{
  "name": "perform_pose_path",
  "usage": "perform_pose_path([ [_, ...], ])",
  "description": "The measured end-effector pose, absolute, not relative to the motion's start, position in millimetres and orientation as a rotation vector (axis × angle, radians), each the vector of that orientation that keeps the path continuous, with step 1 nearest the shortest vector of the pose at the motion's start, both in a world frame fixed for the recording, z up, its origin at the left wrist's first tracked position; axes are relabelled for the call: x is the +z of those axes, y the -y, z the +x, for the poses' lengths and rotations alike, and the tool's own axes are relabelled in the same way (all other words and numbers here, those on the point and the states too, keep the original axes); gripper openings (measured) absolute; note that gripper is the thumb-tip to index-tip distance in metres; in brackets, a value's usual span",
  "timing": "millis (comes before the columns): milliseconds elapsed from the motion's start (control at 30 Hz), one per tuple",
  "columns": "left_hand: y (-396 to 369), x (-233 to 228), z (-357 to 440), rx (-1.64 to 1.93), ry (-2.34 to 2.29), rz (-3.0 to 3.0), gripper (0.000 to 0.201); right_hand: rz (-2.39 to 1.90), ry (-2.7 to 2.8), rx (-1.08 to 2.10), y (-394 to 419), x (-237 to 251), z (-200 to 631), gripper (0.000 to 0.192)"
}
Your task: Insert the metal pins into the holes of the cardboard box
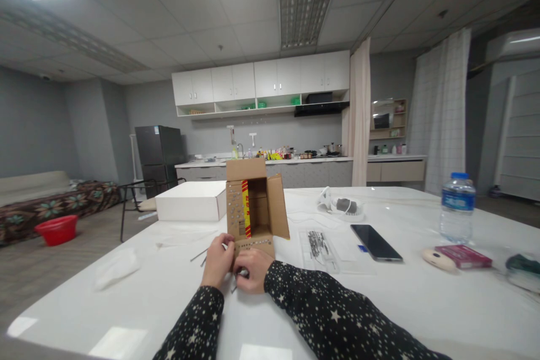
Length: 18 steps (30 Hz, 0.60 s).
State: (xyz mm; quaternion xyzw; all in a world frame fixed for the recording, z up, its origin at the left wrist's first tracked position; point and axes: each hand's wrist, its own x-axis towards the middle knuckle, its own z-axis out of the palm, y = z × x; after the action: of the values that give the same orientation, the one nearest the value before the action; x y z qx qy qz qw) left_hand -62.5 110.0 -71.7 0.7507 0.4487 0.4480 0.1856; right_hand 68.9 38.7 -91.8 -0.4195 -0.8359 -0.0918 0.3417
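Both forearms reach forward over the white table (422,304). An open cardboard box (253,205) stands upright at mid-table; the left hand (218,261) and right hand (252,270), fingers curled, touch its lower front edge, grip contents indiscernible. A white box (192,201) sits left; bottle (457,208), phone (375,242) right.

On the table (422,298) I see the cardboard box (253,208) standing just behind my left hand (218,261) and right hand (253,270). A flat box (190,201) sits behind it to the left; to the right lie a phone (375,242), then a water bottle (457,208).
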Motion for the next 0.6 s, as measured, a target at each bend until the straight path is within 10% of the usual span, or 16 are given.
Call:
perform_pose_path([
  [600,-110.2,-71.5,-62.6,1.3,-1.246,2.123,0.019,-1.114,2.233,-0.228,-35.3,-88.5,67.9,0.006],
])
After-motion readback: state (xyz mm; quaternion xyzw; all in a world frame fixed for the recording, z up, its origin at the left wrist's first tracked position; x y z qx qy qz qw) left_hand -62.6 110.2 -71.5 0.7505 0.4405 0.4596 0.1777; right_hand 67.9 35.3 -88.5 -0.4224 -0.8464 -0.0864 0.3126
